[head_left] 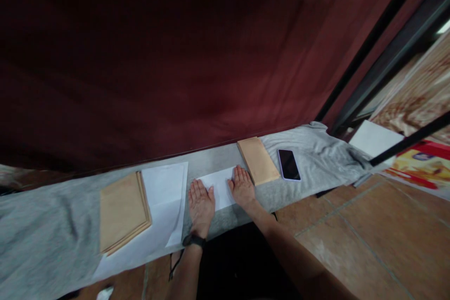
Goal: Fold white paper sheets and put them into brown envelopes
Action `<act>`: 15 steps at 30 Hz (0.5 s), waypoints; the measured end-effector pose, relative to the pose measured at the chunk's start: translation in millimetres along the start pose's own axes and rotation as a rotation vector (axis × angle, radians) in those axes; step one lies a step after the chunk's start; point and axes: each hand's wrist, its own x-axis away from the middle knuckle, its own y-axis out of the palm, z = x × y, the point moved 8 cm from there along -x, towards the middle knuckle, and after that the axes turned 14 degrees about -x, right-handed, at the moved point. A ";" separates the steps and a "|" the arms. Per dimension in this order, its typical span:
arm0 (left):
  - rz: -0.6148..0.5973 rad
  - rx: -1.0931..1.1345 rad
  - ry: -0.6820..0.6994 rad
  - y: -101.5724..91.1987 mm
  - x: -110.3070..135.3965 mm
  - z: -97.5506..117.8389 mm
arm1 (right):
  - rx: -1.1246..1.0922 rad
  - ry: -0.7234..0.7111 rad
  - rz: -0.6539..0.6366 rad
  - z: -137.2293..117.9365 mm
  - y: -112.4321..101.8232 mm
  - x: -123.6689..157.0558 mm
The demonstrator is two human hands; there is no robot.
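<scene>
My left hand [201,204] lies flat, fingers stretched out, on the left edge of a small white folded sheet [221,186] on a grey cloth-covered ledge [52,225]. On the sheet's right edge my right hand [242,185] rests flat too, its fingertips close to a tan envelope [258,159]. A black band is on my left wrist.
A stack of tan envelopes [121,210] lies on white sheets [165,197] at the left. A dark phone [288,164] sits right of the single envelope. A dark red curtain hangs behind. Another white sheet [374,139] and black bars are at the right, above a tiled floor.
</scene>
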 end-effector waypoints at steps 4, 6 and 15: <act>0.013 0.005 0.002 -2.7 3.7 -2.6 | 0.005 -0.009 0.010 -1.6 -1.5 0.7; 0.024 0.019 -0.006 -5.1 6.7 -4.6 | 0.002 -0.012 0.019 -2.2 -1.9 1.4; -0.017 0.067 -0.034 -16.8 27.8 -13.6 | -0.050 -0.022 0.008 -7.0 -8.9 2.4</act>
